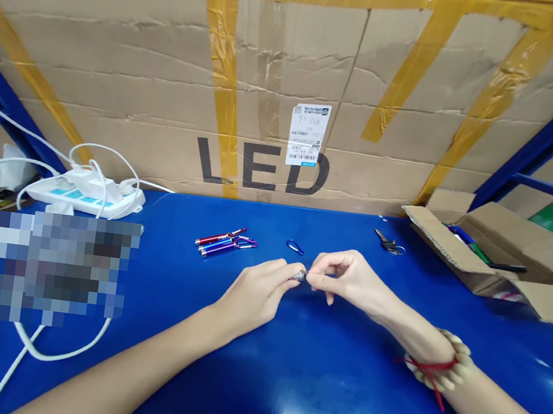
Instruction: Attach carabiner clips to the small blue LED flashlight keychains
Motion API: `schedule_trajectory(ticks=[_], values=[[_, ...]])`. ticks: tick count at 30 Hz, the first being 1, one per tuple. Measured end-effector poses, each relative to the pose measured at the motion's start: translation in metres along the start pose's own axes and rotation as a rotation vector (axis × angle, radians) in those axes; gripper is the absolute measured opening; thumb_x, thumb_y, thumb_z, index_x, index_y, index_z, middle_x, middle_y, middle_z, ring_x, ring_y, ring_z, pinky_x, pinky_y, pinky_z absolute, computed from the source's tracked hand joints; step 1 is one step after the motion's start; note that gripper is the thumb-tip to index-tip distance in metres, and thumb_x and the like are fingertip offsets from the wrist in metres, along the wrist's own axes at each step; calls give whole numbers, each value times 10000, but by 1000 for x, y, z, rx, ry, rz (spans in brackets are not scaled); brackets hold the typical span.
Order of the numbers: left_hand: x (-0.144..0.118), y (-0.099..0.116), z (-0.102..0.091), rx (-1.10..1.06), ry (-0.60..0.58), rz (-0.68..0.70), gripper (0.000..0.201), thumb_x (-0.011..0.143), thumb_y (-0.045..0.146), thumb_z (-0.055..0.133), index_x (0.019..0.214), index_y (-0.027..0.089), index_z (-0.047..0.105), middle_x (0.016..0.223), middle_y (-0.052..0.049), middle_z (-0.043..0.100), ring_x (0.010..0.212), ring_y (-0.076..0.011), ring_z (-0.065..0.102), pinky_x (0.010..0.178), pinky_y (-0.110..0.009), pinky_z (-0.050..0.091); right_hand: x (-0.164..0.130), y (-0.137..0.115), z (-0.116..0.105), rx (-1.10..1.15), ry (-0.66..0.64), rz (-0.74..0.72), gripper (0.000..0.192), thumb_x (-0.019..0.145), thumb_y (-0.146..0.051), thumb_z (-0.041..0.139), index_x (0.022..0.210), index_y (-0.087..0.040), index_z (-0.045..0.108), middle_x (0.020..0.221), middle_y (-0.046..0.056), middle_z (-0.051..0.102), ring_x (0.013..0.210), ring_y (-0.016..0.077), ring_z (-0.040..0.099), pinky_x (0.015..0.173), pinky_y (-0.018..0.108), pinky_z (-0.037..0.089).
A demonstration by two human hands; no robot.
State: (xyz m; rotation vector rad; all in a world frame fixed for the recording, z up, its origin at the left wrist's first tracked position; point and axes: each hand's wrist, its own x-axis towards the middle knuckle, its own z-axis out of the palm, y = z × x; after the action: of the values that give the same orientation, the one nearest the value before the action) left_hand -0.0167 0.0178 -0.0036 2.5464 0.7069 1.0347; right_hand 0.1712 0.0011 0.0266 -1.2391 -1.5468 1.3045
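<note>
My left hand (258, 293) and my right hand (348, 279) meet over the middle of the blue table (285, 383). Both pinch a small silver cylindrical part (301, 276) between their fingertips, the left from the left end and the right from the right end. Just behind them lies a small blue carabiner clip (294, 246). Further left on the table lie three slim pen-like flashlights (224, 241), red, blue and purple, side by side with clips on their ends. My right wrist wears a beaded bracelet and a red string.
A white power strip (85, 195) with white cables sits at the back left. A key ring (389, 244) lies at the back right beside an open cardboard box (492, 257) holding pens. A large taped cardboard sheet marked LED stands behind the table. A blurred patch covers the left.
</note>
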Motion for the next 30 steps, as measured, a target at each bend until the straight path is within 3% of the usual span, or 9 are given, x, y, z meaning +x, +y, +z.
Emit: schedule_trajectory(ticks=[4,7,10,14,18,21,30], values=[[0,0,-1,8,17,60,277,927,188,338,1096,167,556,763,-30,558,696,-121,510,668,-217,430,1,4,1,247,-93,222,278,555,-356,777,637,-129,639,579,-4,563,517,48,483,413,124,376],[0,0,-1,-39,15,3,285,925,192,340,1125,174,542,800,-32,578,707,-116,534,681,-212,445,2,4,2,288,-119,241,306,574,-394,761,651,-130,626,590,-14,546,492,35,451,397,125,351],[2,-2,0,-85,38,-85,274,920,197,353,1115,168,543,840,-36,598,717,-113,556,699,-214,454,3,2,2,79,-3,87,321,589,-405,750,681,-127,619,599,-3,549,491,56,459,407,159,375],[3,-6,2,-112,55,-143,247,915,212,374,1060,155,566,871,-42,617,714,-116,568,706,-223,456,3,0,-3,-342,216,-381,297,645,-371,727,851,-165,673,818,49,610,608,92,536,520,209,438],[5,-6,2,-156,15,-145,250,912,221,373,1022,161,590,906,-48,639,781,-139,592,734,-241,460,3,1,-8,-585,163,-714,175,783,-350,610,749,-216,718,855,60,604,697,114,561,599,238,459],[6,-3,1,-185,-48,-119,248,913,214,368,1007,158,590,972,-52,640,863,-149,592,792,-247,447,1,0,-11,-657,134,-791,191,807,-335,586,736,-221,722,830,56,601,708,114,565,617,237,461],[4,6,-5,-181,-254,-128,176,910,176,356,931,172,531,937,-24,625,844,-130,578,764,-217,422,-4,1,-13,-773,89,-785,219,797,-373,593,691,-222,712,731,35,579,675,105,546,595,217,412]])
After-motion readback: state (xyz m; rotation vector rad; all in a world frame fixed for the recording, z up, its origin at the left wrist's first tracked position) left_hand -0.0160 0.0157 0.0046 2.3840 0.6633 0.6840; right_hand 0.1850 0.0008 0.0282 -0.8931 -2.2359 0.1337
